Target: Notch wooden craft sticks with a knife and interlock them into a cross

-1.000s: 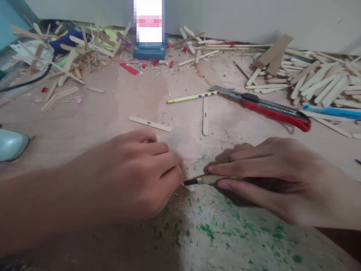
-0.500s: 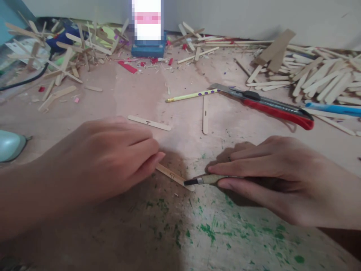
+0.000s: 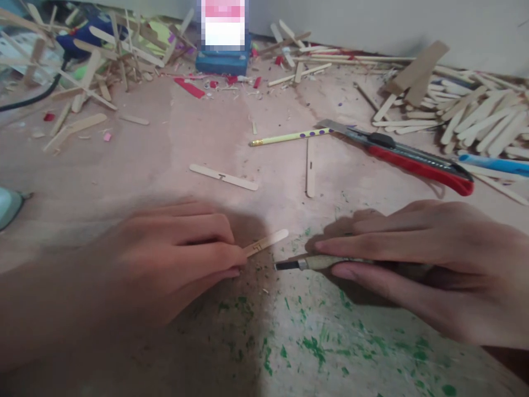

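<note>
My left hand (image 3: 185, 251) pinches one end of a popsicle stick (image 3: 268, 241), which tilts up toward its rounded free end. Dark marks show on the stick close to my fingertips. Between the thumb and fingers of my right hand (image 3: 417, 264) lies a carving chisel (image 3: 314, 263) with a pale wooden handle and a dark metal tip, pointing left. That tip is just below the stick and apart from it. Beyond my hands lie a marked popsicle stick (image 3: 225, 177) and another upright in view, a notched stick (image 3: 310, 171).
A red utility knife (image 3: 417, 160) lies at the right, its blade over a yellow pencil (image 3: 285, 137). Piled popsicle sticks (image 3: 479, 118) fill the back right, and a tangle of sticks (image 3: 99, 60) the back left. A blue block (image 3: 223, 62) stands by the wall.
My left hand has turned the popsicle stick, so its free end now points up to the right instead of down. The chisel tip is no longer over the stick.
</note>
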A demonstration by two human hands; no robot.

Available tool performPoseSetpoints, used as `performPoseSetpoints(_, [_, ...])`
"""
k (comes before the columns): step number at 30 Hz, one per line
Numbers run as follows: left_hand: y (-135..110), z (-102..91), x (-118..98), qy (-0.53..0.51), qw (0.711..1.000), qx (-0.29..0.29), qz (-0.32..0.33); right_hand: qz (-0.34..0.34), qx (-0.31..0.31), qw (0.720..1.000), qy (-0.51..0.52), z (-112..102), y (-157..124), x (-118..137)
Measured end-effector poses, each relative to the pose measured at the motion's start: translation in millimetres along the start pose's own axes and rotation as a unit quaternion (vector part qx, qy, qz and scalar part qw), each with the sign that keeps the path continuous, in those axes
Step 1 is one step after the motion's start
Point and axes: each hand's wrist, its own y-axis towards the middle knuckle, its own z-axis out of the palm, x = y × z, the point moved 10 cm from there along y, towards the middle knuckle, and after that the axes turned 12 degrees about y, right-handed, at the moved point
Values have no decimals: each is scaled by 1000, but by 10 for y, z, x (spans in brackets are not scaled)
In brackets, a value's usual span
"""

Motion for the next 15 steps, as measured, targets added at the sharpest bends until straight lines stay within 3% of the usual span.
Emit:
performPoseSetpoints(5, [-46,15,29,-1,1000,-18,-25,8,-28,999,-44,-70,-29,25])
performPoseSetpoints(15, [-58,6,0,-34,998,-48,20,19,-2,994,-109,-14,-35,90])
